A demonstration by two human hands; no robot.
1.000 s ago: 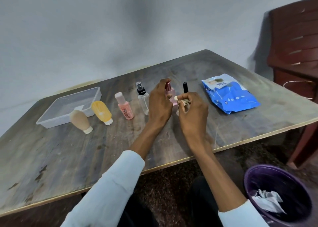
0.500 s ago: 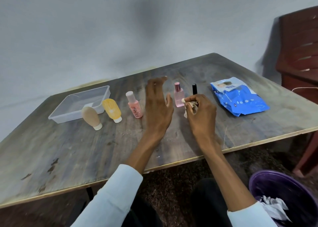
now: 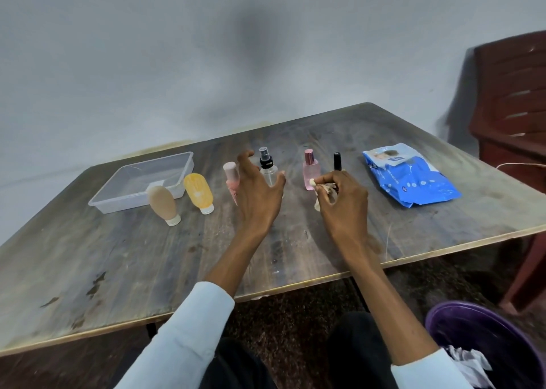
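Observation:
A row of small bottles stands on the wooden table [image 3: 118,255]. My left hand [image 3: 256,195] hovers spread open around the clear spray bottle [image 3: 268,167] with the black pump, fingers apart, not closed on it. It partly hides the pink tube [image 3: 231,176]. My right hand [image 3: 342,202] grips a crumpled, soiled wipe [image 3: 325,192] just in front of the pink perfume bottle [image 3: 310,170] and a black slim tube [image 3: 337,160].
A beige squeeze bottle [image 3: 164,204] and a yellow one [image 3: 198,192] stand before a clear plastic tray [image 3: 141,179] at the left. A blue wipes pack [image 3: 409,179] lies at the right. A purple bin [image 3: 484,344] with used wipes sits on the floor beside a dark red chair [image 3: 514,117].
My left hand let go of the pink perfume bottle, which now stands on the table, and moved left to the clear spray bottle. My right hand keeps holding the wipe.

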